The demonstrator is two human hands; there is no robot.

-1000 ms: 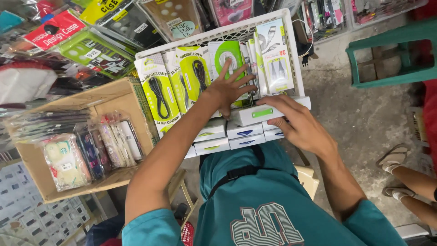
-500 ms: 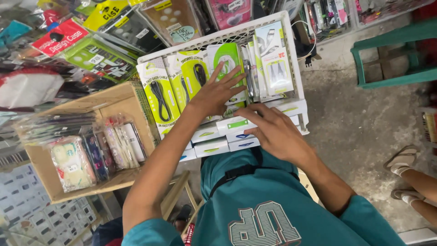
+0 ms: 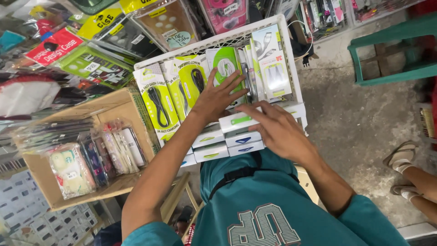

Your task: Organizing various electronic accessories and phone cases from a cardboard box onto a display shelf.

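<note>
Both hands are spread flat: the left hand (image 3: 217,96) on green cable packs (image 3: 191,84), the right hand (image 3: 276,129) nearer, on white boxes (image 3: 239,122) lying crosswise.

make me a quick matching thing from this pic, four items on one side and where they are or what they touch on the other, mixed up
Items:
1. left hand
2. right hand
3. cardboard box
4. green stool

Places:
A. on the concrete floor, upper right
B. spread on the upright green cable packs
C. left of the white crate, holding wrapped phone cases
D. on the small white boxes at the crate's near end

Pairs: 1-B, 2-D, 3-C, 4-A
</note>
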